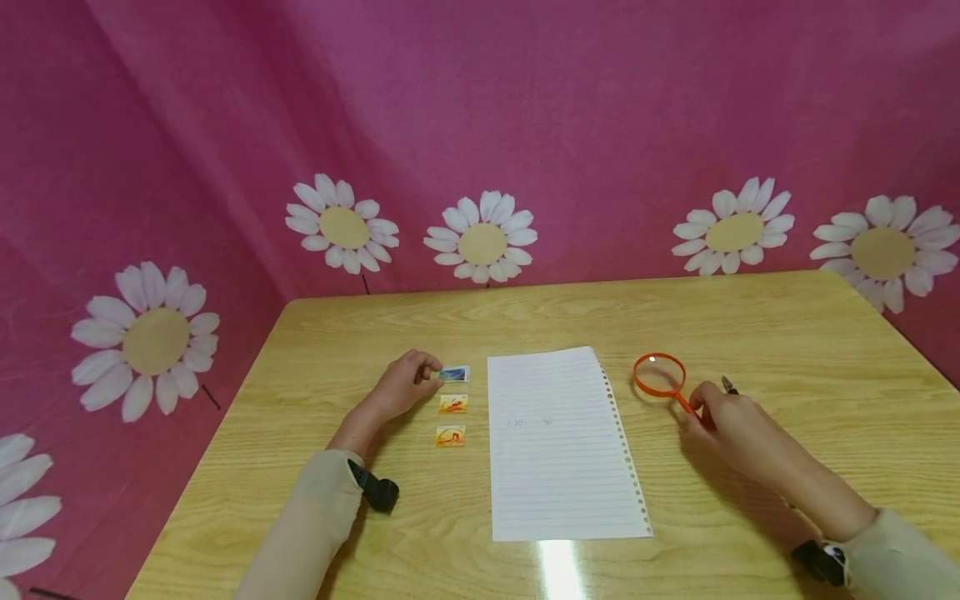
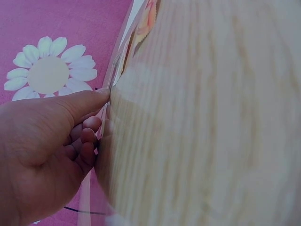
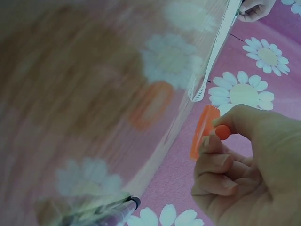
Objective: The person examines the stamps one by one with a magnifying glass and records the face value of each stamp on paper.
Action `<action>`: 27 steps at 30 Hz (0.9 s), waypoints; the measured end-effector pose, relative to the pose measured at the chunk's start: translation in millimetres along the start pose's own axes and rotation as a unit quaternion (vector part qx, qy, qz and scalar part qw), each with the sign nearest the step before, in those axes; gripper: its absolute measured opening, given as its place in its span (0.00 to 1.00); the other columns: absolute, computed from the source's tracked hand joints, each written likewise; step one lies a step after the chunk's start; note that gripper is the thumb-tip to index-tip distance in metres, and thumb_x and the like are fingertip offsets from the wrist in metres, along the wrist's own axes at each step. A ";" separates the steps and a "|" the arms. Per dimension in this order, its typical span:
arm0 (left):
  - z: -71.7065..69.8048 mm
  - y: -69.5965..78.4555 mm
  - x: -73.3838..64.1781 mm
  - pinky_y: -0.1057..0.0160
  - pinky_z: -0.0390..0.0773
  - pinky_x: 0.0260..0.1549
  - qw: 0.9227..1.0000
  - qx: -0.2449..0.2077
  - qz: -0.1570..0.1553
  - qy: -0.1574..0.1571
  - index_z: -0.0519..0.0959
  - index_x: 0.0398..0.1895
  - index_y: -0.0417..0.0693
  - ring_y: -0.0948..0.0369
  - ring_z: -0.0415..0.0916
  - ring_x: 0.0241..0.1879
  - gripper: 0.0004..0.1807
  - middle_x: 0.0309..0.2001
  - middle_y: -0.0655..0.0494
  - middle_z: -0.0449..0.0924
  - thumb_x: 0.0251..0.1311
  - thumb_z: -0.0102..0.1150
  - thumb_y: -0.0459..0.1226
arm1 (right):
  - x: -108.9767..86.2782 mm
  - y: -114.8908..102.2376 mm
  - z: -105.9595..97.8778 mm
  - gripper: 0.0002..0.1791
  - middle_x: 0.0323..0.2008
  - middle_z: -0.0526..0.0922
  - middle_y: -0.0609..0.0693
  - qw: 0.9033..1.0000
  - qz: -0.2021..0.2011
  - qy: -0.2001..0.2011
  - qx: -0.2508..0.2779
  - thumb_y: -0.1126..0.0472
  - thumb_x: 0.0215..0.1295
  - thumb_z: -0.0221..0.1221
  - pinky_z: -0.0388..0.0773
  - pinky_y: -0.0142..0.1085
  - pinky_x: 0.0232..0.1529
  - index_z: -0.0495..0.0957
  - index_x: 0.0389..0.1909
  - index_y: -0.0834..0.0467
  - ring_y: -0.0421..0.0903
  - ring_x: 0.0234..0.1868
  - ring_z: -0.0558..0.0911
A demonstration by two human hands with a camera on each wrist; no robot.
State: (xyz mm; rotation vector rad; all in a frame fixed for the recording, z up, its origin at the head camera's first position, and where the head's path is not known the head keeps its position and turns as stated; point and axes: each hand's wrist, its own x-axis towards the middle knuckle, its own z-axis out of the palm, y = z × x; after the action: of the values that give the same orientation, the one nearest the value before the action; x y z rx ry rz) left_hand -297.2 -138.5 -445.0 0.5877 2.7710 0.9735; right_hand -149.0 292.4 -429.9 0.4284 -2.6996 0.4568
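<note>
My left hand rests on the table, thumb and forefinger at the left end of a blue stamp. In the left wrist view the thumb reaches out to the tabletop and the other fingers are bent. Below that stamp lie two yellow-and-red stamps, one under the other. My right hand grips the handle of a red-rimmed magnifying glass, its lens above the bare wood. A lined sheet of paper with faint handwritten figures lies between the hands.
Just beyond my right hand a dark pen lies on the table, partly hidden by the hand in the head view. The wooden table ends at a pink curtain with daisies. Light glares near its front edge.
</note>
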 end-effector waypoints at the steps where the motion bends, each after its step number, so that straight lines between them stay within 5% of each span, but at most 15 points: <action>1: -0.1 0.1 0.1 0.62 0.65 0.38 1.000 0.000 -0.001 0.000 0.76 0.47 0.38 0.58 0.64 0.35 0.11 0.36 0.49 0.69 0.65 0.59 0.34 | -0.2 0.0 0.0 0.11 0.15 0.65 0.42 1.000 0.003 -0.005 0.003 0.68 0.53 0.66 0.58 0.28 0.17 0.72 0.30 0.63 0.32 0.17 0.60; 14: -1.1 0.9 -0.3 0.62 0.65 0.38 1.000 -0.005 -0.001 0.001 0.76 0.47 0.37 0.58 0.64 0.35 0.11 0.36 0.49 0.69 0.65 0.59 0.34 | 1.1 -1.7 -1.8 0.08 0.17 0.73 0.45 0.994 0.041 -0.093 0.031 0.70 0.55 0.63 0.64 0.28 0.18 0.73 0.30 0.65 0.33 0.18 0.64; 27: -1.6 0.9 0.8 0.62 0.64 0.37 1.000 -0.007 -0.010 -0.009 0.76 0.49 0.39 0.58 0.63 0.34 0.12 0.36 0.51 0.68 0.66 0.59 0.35 | 1.1 -6.4 3.2 0.08 0.19 0.78 0.48 0.989 0.077 -0.119 0.047 0.68 0.53 0.64 0.68 0.30 0.21 0.73 0.26 0.64 0.36 0.20 0.70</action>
State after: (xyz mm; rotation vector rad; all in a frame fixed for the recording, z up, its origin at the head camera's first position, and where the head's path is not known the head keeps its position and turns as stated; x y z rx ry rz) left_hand -298.0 -138.5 -443.2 0.5633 2.7464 0.9775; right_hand -148.7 285.3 -430.7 0.3178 -2.9661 0.6133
